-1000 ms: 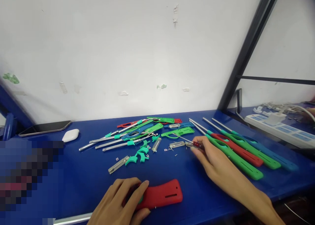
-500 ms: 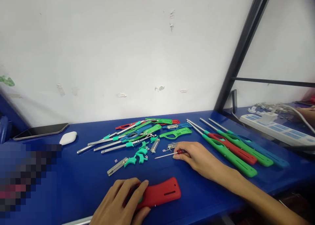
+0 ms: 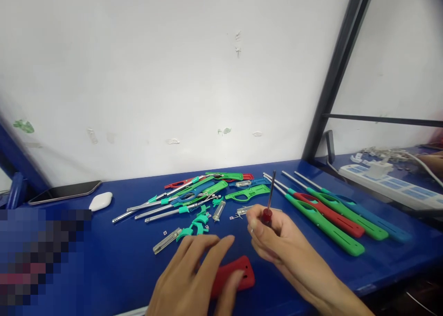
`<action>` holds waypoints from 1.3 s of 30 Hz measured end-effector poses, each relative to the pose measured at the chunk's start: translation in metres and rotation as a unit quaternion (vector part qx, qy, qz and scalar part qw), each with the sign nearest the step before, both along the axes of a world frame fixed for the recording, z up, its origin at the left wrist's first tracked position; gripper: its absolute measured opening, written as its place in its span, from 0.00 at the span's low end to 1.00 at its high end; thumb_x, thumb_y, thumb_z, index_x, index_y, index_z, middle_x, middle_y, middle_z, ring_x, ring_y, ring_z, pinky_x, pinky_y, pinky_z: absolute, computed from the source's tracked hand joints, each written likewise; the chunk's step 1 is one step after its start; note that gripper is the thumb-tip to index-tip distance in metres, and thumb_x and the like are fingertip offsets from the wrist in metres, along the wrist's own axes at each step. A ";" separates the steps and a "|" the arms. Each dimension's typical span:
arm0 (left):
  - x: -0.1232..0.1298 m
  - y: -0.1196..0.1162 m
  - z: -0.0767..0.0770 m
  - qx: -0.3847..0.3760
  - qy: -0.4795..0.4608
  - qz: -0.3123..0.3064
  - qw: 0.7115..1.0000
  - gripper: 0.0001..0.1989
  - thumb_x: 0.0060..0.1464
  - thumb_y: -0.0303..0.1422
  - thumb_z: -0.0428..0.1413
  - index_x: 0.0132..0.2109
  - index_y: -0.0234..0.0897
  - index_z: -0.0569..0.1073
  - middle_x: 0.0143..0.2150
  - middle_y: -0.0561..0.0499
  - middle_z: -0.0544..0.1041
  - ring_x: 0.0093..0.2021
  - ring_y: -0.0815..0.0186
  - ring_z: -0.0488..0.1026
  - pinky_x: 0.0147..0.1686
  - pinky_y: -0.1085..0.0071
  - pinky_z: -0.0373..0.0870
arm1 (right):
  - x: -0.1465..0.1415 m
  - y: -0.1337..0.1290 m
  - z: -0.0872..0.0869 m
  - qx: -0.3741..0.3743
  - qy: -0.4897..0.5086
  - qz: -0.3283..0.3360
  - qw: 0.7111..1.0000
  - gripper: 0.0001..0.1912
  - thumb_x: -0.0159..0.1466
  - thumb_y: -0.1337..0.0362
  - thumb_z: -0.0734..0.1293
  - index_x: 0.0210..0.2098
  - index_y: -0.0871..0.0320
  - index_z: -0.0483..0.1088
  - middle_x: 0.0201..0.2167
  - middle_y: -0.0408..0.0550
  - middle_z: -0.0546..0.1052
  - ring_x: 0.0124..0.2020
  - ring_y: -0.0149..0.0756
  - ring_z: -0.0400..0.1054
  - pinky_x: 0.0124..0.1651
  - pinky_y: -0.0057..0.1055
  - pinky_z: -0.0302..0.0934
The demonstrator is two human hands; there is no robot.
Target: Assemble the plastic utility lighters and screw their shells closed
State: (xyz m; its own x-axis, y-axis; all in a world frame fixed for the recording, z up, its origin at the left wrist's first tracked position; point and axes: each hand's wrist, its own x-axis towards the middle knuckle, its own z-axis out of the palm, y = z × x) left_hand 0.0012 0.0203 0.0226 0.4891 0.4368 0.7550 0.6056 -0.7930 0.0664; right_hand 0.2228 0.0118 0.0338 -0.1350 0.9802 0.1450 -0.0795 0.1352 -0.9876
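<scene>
blue surface (image 3: 117, 260), one: carries all listed below.

hands, two. left hand (image 3: 185, 279): fingers spread, thumb well apart from forefinger, nothing clearly gripped; whether its hidden side touches the piece beneath, cannot tell. right hand (image 3: 280, 242): fingers curled closed about a screwdriver.

red lighter (image 3: 238, 263), one, near the front edge, partly under the left hand. long axis runs left to right, rising slightly to the right; handle end shows beyond the thumb. left hand is the nearer, directly over it; right hand is just beyond the handle end, apart from it.

whole lighters (image 3: 325, 226), four, at right, side by side: two green, one red, one blue.

steel tubes (image 3: 161, 216), four with ends showing, in the heap beyond the left hand.

phone (image 3: 65, 192), one, far left.

half-shells (image 3: 260, 191), green, blue and red; overlapped, count uncertain.

screwdriver (image 3: 267, 213), one, shaft pointing up, away from the red lighter.

white case (image 3: 101, 201), one, beside the phone.

clear tanks (image 3: 166, 241), at least four.

teal curved pieces (image 3: 201, 218), at least four.

small tabs (image 3: 231, 217), at least three.
</scene>
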 end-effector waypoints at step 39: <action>0.043 -0.002 0.004 -0.262 -0.065 -0.019 0.963 0.09 0.69 0.31 0.54 0.38 0.45 0.74 0.36 0.57 0.78 0.35 0.69 0.77 0.37 0.71 0.71 | 0.044 -0.043 0.026 0.134 -0.148 -0.321 0.926 0.17 0.64 0.47 0.77 0.29 0.51 0.75 0.22 0.39 0.68 0.19 0.29 0.58 0.20 0.28 0.56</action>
State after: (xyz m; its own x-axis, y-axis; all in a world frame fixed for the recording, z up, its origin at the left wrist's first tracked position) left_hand 0.0438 0.0180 0.0266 0.4287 0.7583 0.4912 0.5362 -0.6511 0.5371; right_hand 0.2673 -0.0308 0.0594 0.3895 0.8065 0.4448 0.3701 0.3052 -0.8775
